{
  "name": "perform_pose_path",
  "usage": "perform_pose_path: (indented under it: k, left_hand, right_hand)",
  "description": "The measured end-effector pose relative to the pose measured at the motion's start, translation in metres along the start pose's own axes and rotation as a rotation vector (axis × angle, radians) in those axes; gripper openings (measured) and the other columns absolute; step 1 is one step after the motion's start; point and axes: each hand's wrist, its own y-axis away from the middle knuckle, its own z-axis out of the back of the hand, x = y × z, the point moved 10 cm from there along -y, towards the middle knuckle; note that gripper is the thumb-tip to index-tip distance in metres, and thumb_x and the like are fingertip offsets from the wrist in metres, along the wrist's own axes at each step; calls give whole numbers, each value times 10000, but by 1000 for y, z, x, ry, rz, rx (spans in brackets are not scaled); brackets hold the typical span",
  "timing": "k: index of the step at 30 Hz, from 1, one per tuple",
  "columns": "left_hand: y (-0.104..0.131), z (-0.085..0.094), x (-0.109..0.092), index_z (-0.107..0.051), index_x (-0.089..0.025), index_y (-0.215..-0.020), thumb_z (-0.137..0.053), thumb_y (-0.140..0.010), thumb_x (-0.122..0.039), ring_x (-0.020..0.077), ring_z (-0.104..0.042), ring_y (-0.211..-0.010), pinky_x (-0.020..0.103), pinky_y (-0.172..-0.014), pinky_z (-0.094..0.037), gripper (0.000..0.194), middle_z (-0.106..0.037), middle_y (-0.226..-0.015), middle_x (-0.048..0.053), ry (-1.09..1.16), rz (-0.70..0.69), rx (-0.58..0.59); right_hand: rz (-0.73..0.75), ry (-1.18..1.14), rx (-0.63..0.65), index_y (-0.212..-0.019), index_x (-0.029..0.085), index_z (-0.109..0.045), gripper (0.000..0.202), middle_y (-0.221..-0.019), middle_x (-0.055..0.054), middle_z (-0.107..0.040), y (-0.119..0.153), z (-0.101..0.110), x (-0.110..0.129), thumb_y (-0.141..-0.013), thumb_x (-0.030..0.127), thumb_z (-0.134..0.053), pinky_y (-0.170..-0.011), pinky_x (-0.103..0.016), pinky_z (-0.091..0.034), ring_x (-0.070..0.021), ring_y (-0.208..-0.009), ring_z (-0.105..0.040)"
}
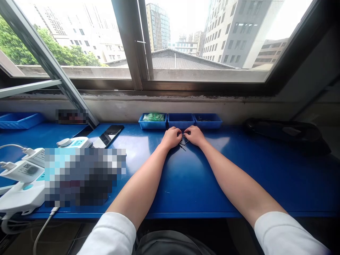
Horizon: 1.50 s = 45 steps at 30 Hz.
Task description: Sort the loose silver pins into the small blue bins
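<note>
My left hand [171, 138] and my right hand [195, 135] are close together on the blue table, in front of the bins. The fingers of both are curled inward, with their tips nearly meeting. Several thin dark pieces [182, 146], like long screws or pins, lie between and just below the fingertips. Whatever the fingers pinch is too small to make out. Behind my hands stand three blue bins: the left bin [153, 126] holds green-and-clear plastic packets, while the middle bin [181, 125] and the right bin [208, 124] contain small dark pieces.
A phone [113, 136] lies left of my hands. Nearer on the left are a white power strip [23, 198] with plugged-in chargers and a blurred-out item [85, 177]. A black bag [287, 136] rests at the right, and a blue tray [22, 122] sits far left.
</note>
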Motion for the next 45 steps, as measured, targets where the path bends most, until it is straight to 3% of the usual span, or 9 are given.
perform_pose_path:
  k: [4, 18, 27, 33, 37, 42, 45]
  left_hand:
    - [0, -1, 1, -689, -212, -924, -492, -832, -285, 191, -597, -915, 287, -809, -494, 230, -636, -988, 57, -13, 9, 8]
    - [0, 11, -6, -648, -219, -1015, -544, -826, -250, 196, -590, -987, 312, -863, -449, 218, -661, -998, 35, 30, -36, -98]
    - [-2, 10, -4, -663, -221, -943, -445, -898, -250, 191, -597, -953, 326, -844, -406, 224, -669, -976, 42, -18, -2, -73]
    - [-2, 8, -2, -641, -219, -925, -381, -921, -248, 196, -591, -967, 354, -869, -367, 261, -664, -974, 46, -36, 12, -58]
    - [-2, 7, 1, -628, -218, -918, -365, -920, -243, 197, -588, -982, 362, -885, -354, 264, -665, -985, 44, -55, 47, -46]
    - [-2, 9, 1, -626, -229, -916, -343, -929, -270, 191, -587, -1003, 372, -903, -345, 286, -671, -1009, 34, -20, 51, -40]
    - [-2, 12, 4, -603, -241, -1037, -334, -939, -331, 207, -563, -1074, 389, -926, -341, 300, -656, -1097, 46, -4, 82, -77]
  right_hand:
    - [-1, -32, -1, -755, 227, -718, 123, -931, -49, -656, 0, -1, -2, -766, 265, -602, -850, -339, -441, -212, -905, -566]
    - [135, -231, -105, -815, 205, -642, 154, -842, -44, -651, 3, 15, 14, -843, 260, -500, -799, -339, -429, -206, -853, -528]
    - [141, -296, -133, -764, 209, -640, 113, -795, -23, -654, 6, 20, 20, -787, 291, -565, -757, -311, -424, -184, -803, -529]
    - [147, -252, -104, -723, 213, -650, 191, -742, -30, -655, 5, 16, 22, -825, 309, -520, -752, -327, -425, -192, -797, -525]
    - [142, -412, -145, -852, 223, -687, 156, -810, -22, -685, 8, 24, 21, -777, 292, -569, -729, -306, -453, -182, -819, -570]
    - [129, -482, -87, -747, 218, -705, 141, -781, -17, -693, 8, 22, 21, -692, 339, -659, -724, -307, -456, -185, -783, -589]
    - [78, -440, -180, -759, 223, -702, 132, -810, -21, -700, 8, 31, 16, -697, 324, -644, -797, -326, -455, -199, -853, -592]
